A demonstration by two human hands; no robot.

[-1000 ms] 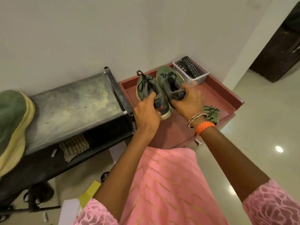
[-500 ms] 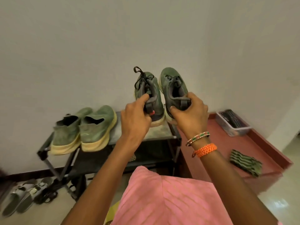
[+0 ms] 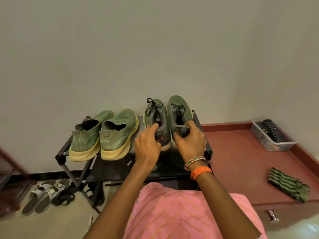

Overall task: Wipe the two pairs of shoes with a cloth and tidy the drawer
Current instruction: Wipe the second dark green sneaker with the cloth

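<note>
Carried across from the red cabinet top since a second ago, and lowered since half a second ago, dark laced shoes (image 3: 168,121) now at the right end of the shoe rack (image 3: 60,156), heels about level with its top, soles seeming down or nearly so; cannot tell whether weight is fully off the hands. Left hand (image 3: 147,146) curled on the heel collar of the left shoe, thumb up at the collar edge; right hand (image 3: 190,141) gripping the heel of the right shoe, thumb hooked into its opening. Just left of the left hand, green slip-on pair (image 3: 103,135) parked side by side on the same rack top, heels toward the wearer. Judged far along: both pairs on the rack, probably wiped already, though cleanliness not readable here. Striped cloth (image 3: 287,186) lying well right of the right hand and nearer the body on the cabinet top (image 3: 241,161); clear tub of remotes (image 3: 272,137) far right near the wall; drawer handle (image 3: 272,217) below the cloth, drawer shut, so tidying likely left to do. Little spare room: right shoe close to the rack's right rail and corner post, left shoe near the slip-ons, toes near the wall; open floor only toward the body, sandals (image 3: 44,194) down left of the rack
</note>
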